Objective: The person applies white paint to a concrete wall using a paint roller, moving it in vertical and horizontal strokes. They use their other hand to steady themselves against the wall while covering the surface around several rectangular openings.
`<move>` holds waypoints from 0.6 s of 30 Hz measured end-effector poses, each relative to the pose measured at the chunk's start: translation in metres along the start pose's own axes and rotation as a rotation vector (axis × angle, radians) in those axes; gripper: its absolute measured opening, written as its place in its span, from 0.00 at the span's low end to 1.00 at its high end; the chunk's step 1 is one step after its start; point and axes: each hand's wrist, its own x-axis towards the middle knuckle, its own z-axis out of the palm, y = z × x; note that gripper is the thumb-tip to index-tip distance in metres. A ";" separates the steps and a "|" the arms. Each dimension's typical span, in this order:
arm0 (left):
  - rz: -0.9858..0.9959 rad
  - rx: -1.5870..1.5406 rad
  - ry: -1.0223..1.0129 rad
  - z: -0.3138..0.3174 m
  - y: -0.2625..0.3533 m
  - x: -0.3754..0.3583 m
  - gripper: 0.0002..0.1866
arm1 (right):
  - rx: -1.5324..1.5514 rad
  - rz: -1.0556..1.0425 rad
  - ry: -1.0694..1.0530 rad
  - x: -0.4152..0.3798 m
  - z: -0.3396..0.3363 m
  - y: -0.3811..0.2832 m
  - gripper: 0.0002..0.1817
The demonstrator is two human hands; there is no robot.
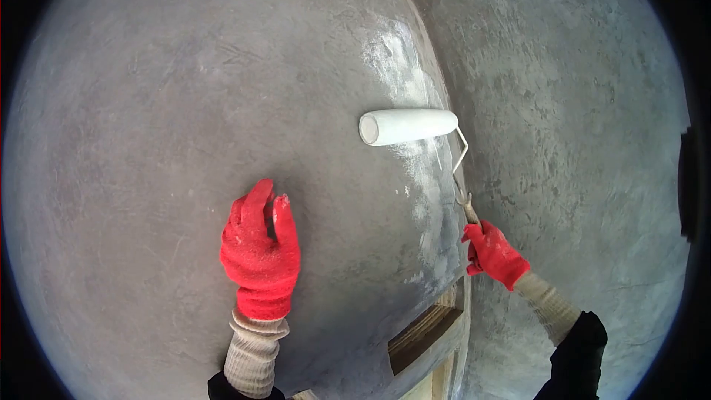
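Observation:
A paint roller (pixel 411 126) with a white, paint-covered sleeve lies against the grey wall (pixel 163 104), close to the corner. Its thin wire frame runs down to a handle (pixel 470 211). My right hand (pixel 496 254), in a red glove, is closed around that handle. On the left, my left hand (pixel 261 248), also red-gloved, is raised before the wall with its fingers curved and the thumb apart from them, holding nothing. Patchy white paint (pixel 426 185) runs down the wall beside the corner, above and below the roller.
A second grey wall (pixel 578 141) meets the first at the corner on the right. Low down near the corner is a recessed opening (pixel 426 330) with a wooden-looking inside. A dark object (pixel 687 185) stands at the far right edge.

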 end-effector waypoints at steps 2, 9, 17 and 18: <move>-0.009 0.014 -0.011 0.000 0.000 0.000 0.11 | -0.040 -0.034 0.006 -0.003 -0.002 -0.009 0.26; -0.016 0.032 -0.041 -0.002 -0.002 -0.001 0.12 | -0.136 -0.393 -0.034 0.052 -0.009 -0.133 0.28; -0.008 0.040 -0.047 -0.004 -0.004 -0.001 0.12 | -0.118 -0.306 -0.020 0.039 0.000 -0.098 0.29; 0.003 0.032 -0.037 -0.004 -0.005 -0.002 0.11 | -0.111 -0.250 -0.019 0.026 0.001 -0.076 0.29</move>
